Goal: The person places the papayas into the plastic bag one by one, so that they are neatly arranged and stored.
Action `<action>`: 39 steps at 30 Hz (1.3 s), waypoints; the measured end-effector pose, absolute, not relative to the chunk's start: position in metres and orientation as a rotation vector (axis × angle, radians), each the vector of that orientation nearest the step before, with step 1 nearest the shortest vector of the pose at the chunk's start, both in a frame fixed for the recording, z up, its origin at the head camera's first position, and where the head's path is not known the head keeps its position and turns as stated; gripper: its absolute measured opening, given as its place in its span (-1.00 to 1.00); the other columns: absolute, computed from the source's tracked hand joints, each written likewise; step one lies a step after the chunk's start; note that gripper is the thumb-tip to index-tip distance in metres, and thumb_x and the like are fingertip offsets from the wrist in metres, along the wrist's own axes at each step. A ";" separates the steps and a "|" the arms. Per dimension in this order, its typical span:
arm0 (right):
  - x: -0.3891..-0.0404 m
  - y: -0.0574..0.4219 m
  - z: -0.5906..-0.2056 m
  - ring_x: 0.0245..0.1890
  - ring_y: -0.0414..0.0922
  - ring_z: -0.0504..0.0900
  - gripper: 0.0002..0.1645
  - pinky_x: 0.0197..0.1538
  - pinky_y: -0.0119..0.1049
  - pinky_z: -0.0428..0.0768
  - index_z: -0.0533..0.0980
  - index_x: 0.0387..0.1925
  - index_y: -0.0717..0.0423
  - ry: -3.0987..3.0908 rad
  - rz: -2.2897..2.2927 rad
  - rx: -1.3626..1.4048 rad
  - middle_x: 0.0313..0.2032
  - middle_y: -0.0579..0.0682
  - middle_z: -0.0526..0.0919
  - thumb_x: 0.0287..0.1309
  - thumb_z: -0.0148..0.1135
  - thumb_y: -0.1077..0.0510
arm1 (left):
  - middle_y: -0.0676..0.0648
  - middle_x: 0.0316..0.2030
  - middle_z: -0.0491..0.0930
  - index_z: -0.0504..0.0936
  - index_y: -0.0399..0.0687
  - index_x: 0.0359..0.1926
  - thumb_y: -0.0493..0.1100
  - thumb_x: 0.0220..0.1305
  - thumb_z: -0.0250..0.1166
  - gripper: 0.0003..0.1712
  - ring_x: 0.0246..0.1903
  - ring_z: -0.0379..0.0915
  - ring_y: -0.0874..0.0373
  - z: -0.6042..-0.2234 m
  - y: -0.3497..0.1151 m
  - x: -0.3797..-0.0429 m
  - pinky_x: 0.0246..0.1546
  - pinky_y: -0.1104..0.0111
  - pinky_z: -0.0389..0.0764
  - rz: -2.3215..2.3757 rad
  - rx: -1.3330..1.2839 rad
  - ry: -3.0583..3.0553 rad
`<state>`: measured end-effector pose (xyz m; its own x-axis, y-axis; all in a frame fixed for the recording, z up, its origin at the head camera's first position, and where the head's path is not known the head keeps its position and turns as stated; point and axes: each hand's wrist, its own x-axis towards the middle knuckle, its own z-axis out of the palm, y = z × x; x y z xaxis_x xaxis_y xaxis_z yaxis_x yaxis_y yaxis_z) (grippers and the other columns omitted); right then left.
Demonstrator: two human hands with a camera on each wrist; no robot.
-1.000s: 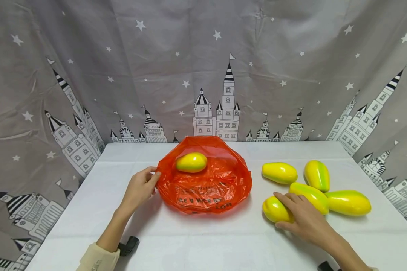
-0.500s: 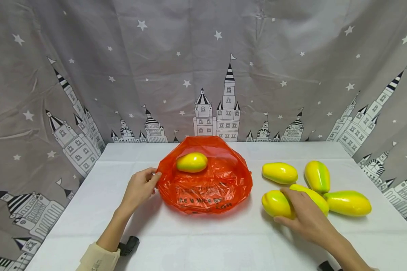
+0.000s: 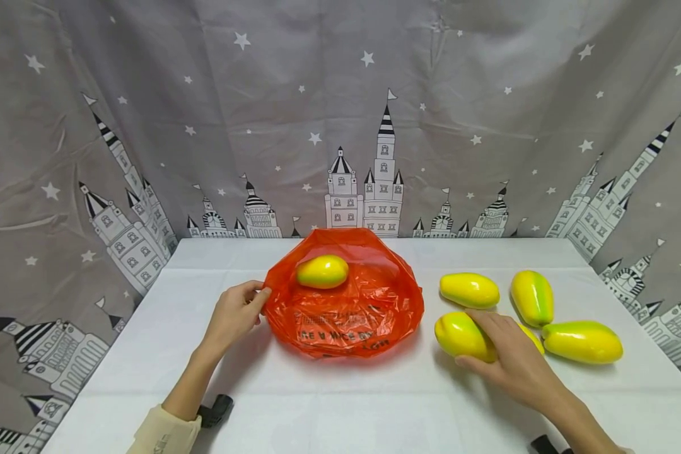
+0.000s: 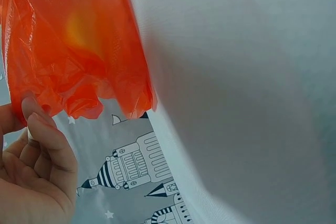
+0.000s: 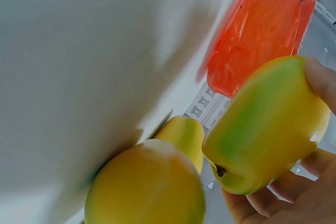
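Observation:
My left hand (image 3: 236, 315) pinches the left rim of a red plastic bag (image 3: 340, 337), whose mouth is spread open. Inside the bag, toward its back left, lies a yellow-green papaya (image 3: 322, 272). To the right, my right hand (image 3: 513, 359) grips another papaya (image 3: 464, 337), thumb on the near side and fingers over the far side. The right wrist view shows this gripped papaya (image 5: 268, 129) with a dark stem spot at one end, raised beside the others. Part of one more papaya (image 3: 533, 337) shows behind the right hand, mostly hidden by it.
Beyond the right hand, more papayas lie on the white table (image 3: 340, 410): one at the back (image 3: 469, 290), a papaya standing lengthwise (image 3: 532, 298), and a papaya at the far right (image 3: 583, 342). A grey castle-print curtain (image 3: 340, 75) hangs behind the table.
The right hand has closed more firmly round its papaya and raised it slightly, shifting it a little left and away from the neighbouring one. The left hand and bag stay put.

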<state>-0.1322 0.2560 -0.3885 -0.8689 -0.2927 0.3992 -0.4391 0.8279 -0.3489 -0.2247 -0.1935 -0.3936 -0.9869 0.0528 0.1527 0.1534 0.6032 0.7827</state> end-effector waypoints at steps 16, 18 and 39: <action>-0.141 0.246 -0.372 -0.09 -0.09 0.49 -0.15 -0.05 -0.03 0.49 0.37 0.28 0.11 -2.655 0.685 0.537 0.03 0.02 0.56 0.01 0.53 -0.04 | -0.05 -0.56 0.57 0.63 -0.31 -0.04 -0.21 0.43 0.15 -0.74 -0.66 0.45 0.10 -0.393 -0.193 -0.227 -0.62 0.36 0.48 -1.351 -0.171 -2.725; -0.143 0.245 -0.369 -0.07 -0.08 0.49 -0.15 -0.04 -0.01 0.49 0.37 0.28 0.11 -2.663 0.692 0.534 0.04 0.03 0.56 0.01 0.52 -0.06 | -0.06 -0.57 0.57 0.63 -0.31 -0.04 -0.21 0.43 0.15 -0.74 -0.66 0.44 0.10 -0.392 -0.193 -0.228 -0.62 0.36 0.49 -1.346 -0.172 -2.726; -0.159 0.222 -0.357 0.10 0.06 0.49 -0.09 0.12 0.11 0.47 0.35 0.32 0.18 -2.660 0.858 0.531 0.20 0.12 0.51 0.04 0.49 -0.12 | -0.06 -0.57 0.56 0.64 -0.30 -0.04 -0.18 0.43 0.17 -0.72 -0.67 0.44 0.12 -0.391 -0.191 -0.231 -0.63 0.37 0.49 -1.335 -0.187 -2.718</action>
